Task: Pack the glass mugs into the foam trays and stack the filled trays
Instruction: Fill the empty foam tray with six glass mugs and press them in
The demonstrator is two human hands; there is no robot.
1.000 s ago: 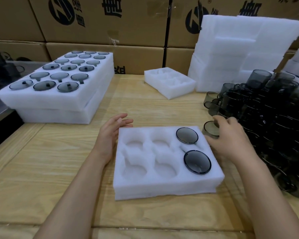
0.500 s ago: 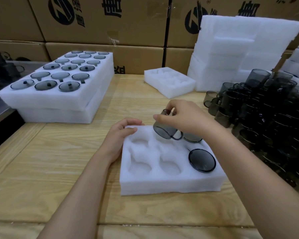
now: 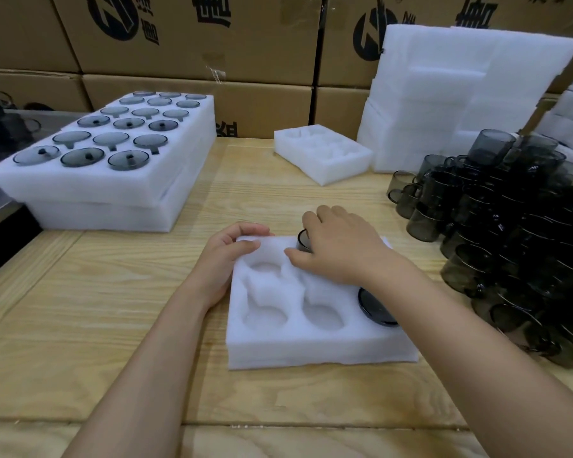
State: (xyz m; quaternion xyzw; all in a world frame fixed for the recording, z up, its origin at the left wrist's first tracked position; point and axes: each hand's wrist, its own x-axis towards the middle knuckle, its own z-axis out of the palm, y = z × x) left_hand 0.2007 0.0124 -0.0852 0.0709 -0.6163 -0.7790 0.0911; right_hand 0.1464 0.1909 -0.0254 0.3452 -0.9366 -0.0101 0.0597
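A white foam tray (image 3: 278, 345) with six round pockets lies on the wooden table in front of me. My left hand (image 3: 225, 256) grips its far left corner, thumb on top. My right hand (image 3: 341, 249) covers a smoky glass mug (image 3: 303, 241) sitting upside down in the far middle pocket, fingers curled over it. Another upturned mug (image 3: 374, 309) fills the near right pocket, partly behind my forearm. The far right pocket is hidden under my hand. Three pockets on the left and near middle hold nothing.
A pile of loose smoky mugs (image 3: 510, 226) crowds the table's right side. Two stacked filled trays (image 3: 106, 180) stand at the far left. An empty tray (image 3: 321, 160) and a stack of foam (image 3: 460, 87) sit at the back, before cardboard boxes (image 3: 192, 34).
My right hand took a mug from the pile, carried it left over the tray and lowered it into the far middle pocket. My left hand shifted onto the tray's corner.
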